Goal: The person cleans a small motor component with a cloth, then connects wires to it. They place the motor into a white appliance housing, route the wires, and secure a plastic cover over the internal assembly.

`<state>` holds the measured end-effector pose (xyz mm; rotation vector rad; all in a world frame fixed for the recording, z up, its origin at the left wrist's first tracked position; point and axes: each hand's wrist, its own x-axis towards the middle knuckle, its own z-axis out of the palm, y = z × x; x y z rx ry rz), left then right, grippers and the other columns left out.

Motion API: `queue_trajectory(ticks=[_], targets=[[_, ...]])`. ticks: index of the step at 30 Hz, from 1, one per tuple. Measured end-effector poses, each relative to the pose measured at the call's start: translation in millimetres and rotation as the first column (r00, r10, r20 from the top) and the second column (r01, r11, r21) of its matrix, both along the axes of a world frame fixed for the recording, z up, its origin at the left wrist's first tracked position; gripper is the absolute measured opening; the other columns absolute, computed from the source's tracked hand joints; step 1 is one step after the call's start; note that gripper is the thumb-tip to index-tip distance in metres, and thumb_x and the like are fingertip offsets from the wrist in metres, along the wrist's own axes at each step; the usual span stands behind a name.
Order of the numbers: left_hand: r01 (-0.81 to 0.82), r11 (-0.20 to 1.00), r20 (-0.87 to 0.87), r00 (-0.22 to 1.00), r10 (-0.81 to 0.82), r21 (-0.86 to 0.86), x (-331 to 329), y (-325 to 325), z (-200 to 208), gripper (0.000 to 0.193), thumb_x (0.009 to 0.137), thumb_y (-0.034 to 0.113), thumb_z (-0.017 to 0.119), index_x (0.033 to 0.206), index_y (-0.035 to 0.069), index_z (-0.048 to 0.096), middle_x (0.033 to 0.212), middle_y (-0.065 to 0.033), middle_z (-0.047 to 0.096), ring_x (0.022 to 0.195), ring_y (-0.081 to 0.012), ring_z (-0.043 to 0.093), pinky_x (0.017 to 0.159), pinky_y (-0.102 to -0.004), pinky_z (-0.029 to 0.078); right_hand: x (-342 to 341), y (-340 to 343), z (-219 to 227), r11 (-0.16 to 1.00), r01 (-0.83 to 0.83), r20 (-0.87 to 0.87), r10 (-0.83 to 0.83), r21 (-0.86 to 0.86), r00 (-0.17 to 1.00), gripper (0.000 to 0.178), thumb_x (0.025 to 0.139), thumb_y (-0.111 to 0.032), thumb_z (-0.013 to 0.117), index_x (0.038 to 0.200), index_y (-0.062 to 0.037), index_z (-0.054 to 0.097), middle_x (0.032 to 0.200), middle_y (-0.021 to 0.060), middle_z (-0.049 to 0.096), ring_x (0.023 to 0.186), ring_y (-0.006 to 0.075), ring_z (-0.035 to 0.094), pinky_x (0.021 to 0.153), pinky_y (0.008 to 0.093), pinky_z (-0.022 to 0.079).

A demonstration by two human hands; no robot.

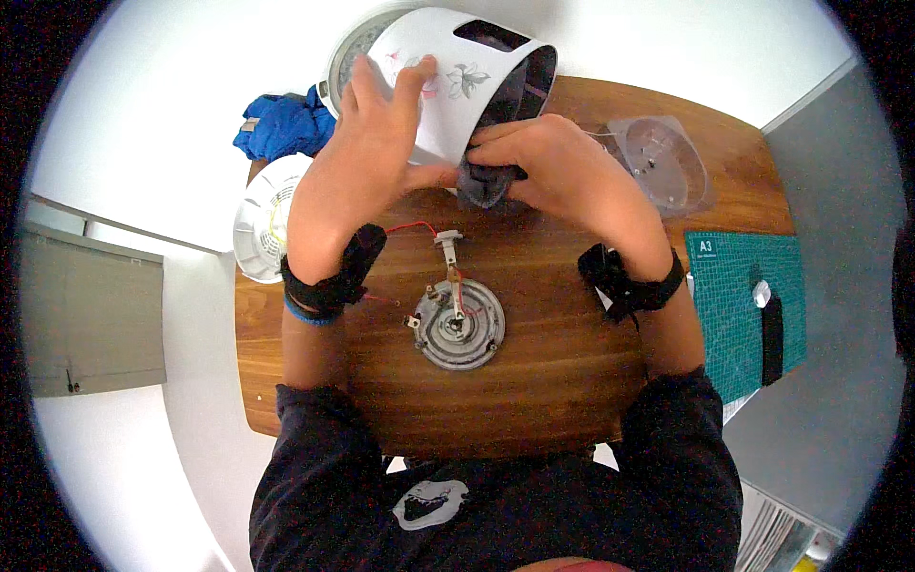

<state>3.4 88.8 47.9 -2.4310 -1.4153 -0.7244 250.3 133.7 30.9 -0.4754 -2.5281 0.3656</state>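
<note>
A white rice cooker housing (440,48) with a flower print lies on its side at the table's far edge. My left hand (357,157) grips its near side, fingers spread over the curved wall and thumb along the lower edge. At the housing's right-hand opening, my right hand (558,157) pinches a dark grey cloth (488,186) against the rim. Part of the cloth is hidden by the fingers. Nearer to me, a round metal heating plate (460,338) rests on the wood, with a bracket and red wires attached.
At the left edge sits a white vented round cover (262,224), below a bundled blue cloth (286,126). A clear plastic tray (662,157) holding small parts is at the back right. A green cutting mat (729,315) lies at the right with a black strip (772,343) on it.
</note>
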Motion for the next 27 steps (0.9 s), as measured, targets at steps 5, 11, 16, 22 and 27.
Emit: queue_trajectory(ticks=[5, 11, 16, 22, 27], targets=[[0.03, 1.0, 0.043, 0.999, -0.03, 0.001, 3, 3, -1, 0.108, 0.07, 0.042, 0.097, 0.154, 0.006, 0.04, 0.13, -0.0347, 0.043, 0.12, -0.0602, 0.054, 0.097, -0.0572, 0.054, 6, 11, -22, 0.975, 0.0, 0.191, 0.043, -0.223, 0.981, 0.032, 0.079, -0.01, 0.076, 0.11, -0.0023, 0.077, 0.103, 0.0225, 0.076, 0.098, 0.0444, 0.073, 0.089, 0.0496, 0.06], [0.006, 0.999, 0.014, 1.0, -0.006, 0.046, 6, 3, -7, 0.108, 0.071, 0.047, 0.096, 0.155, 0.005, 0.041, 0.132, -0.0379, 0.041, 0.118, -0.0616, 0.053, 0.099, -0.0582, 0.054, 15, 29, -34, 0.9, 0.426, 0.471, -0.337, -0.092, 0.815, 0.043, 0.084, -0.007, 0.075, 0.126, 0.0013, 0.071, 0.118, 0.0259, 0.074, 0.114, 0.044, 0.069, 0.098, 0.0491, 0.056], [-0.003, 1.0, 0.03, 1.0, 0.003, 0.011, 11, 1, -6, 0.107, 0.074, 0.046, 0.095, 0.157, 0.006, 0.039, 0.135, -0.0417, 0.04, 0.121, -0.0632, 0.052, 0.101, -0.0595, 0.053, 21, 49, -56, 0.839, 0.543, -0.052, -0.544, -0.024, 0.838, 0.054, 0.087, -0.006, 0.073, 0.139, 0.0025, 0.061, 0.119, 0.0305, 0.071, 0.113, 0.0504, 0.067, 0.098, 0.0537, 0.055], [-0.018, 0.999, 0.027, 0.999, 0.017, 0.037, 13, 0, -9, 0.108, 0.075, 0.048, 0.093, 0.158, 0.006, 0.038, 0.141, -0.0493, 0.035, 0.124, -0.0661, 0.049, 0.103, -0.0613, 0.052, 14, 44, -92, 0.918, 0.39, 0.22, -0.395, 0.065, 0.892, 0.056, 0.084, -0.004, 0.072, 0.138, 0.0005, 0.058, 0.125, 0.0304, 0.069, 0.114, 0.0482, 0.068, 0.096, 0.0516, 0.057], [-0.062, 0.997, -0.005, 0.998, 0.062, 0.047, 12, 0, -12, 0.111, 0.075, 0.052, 0.092, 0.159, 0.006, 0.038, 0.145, -0.054, 0.031, 0.126, -0.0667, 0.048, 0.105, -0.0608, 0.052, 7, 38, -94, 0.961, 0.274, 0.372, -0.266, 0.033, 0.889, 0.058, 0.08, -0.001, 0.07, 0.137, -0.0003, 0.061, 0.125, 0.0269, 0.07, 0.113, 0.0454, 0.069, 0.096, 0.0503, 0.058]])
